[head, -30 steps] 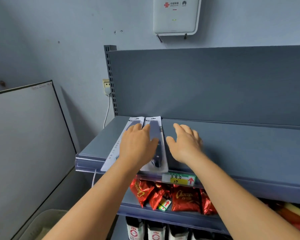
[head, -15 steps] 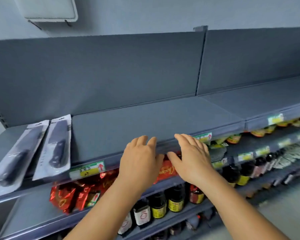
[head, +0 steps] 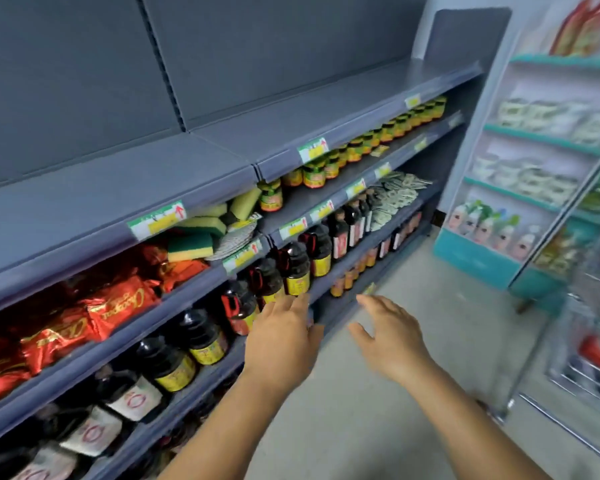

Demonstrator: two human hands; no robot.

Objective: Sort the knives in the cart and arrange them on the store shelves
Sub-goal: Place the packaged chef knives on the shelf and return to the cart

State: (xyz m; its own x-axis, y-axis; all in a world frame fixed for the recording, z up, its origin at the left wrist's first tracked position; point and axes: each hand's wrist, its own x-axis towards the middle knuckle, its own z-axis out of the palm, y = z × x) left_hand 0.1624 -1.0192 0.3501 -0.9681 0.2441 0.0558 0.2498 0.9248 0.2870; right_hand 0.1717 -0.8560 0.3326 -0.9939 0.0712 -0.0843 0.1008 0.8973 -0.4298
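Both hands out front, palms down, holding nothing; the left hand (head: 283,336) has its fingers straight and close together, pointing toward twelve o'clock in front of the dark bottles (head: 293,268); whether it touches them I cannot tell; the right hand (head: 388,336) is spread wide, thumb out toward nine o'clock, over bare floor (head: 430,306); both forearms run back toward six o'clock. Out at ten o'clock, the grey top shelf (head: 118,188) carries only price tags (head: 157,220) on its front edge; below it red snack bags (head: 84,317) and yellow-green sponges (head: 191,242). At three o'clock a wire cart (head: 582,362), blurred; knives cannot be made out in it or anywhere in view.
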